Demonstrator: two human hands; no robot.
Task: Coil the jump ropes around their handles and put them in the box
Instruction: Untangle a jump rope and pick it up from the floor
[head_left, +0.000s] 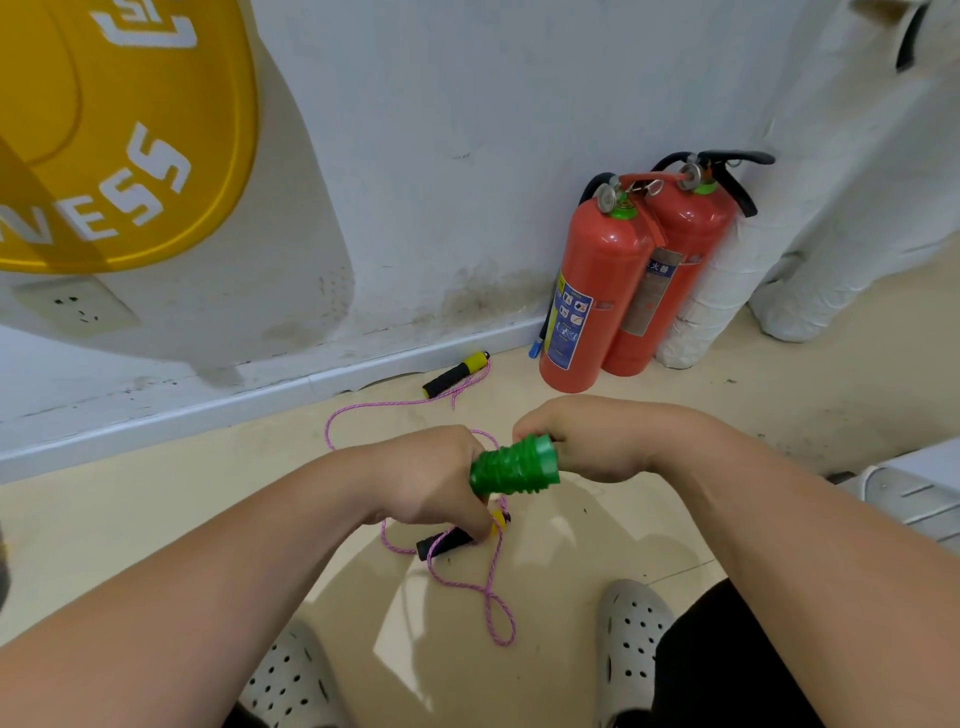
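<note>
Both grips are clenched on the green rope bundle (514, 467), held above the floor (156, 519) between them: the left grip (426, 478) wraps the narrow end, and the right grip (587, 441) curls against the wide end, with its fingertips hidden behind the coil, so what exactly it pinches cannot be told. The bundle reads as rope wound in tight ribs around its handles, and this coil appears almost finished. A second, pink rope (488, 591) lies uncoiled on the floor in loose loops that cross themselves. Its near handle (447, 543) lies just below the left grip and its far handle (456, 374) by the wall, near two fire extinguishers (597, 291). No box can be identified with certainty in this view. Likely faults from here: the green windings may spring loose if either grip relaxes before the free end is secured. The pink loops may draw into a knot if a handle is pulled without first straightening the crossings. The loop nearest the shoes (628, 639) could be trodden on and snag.
</note>
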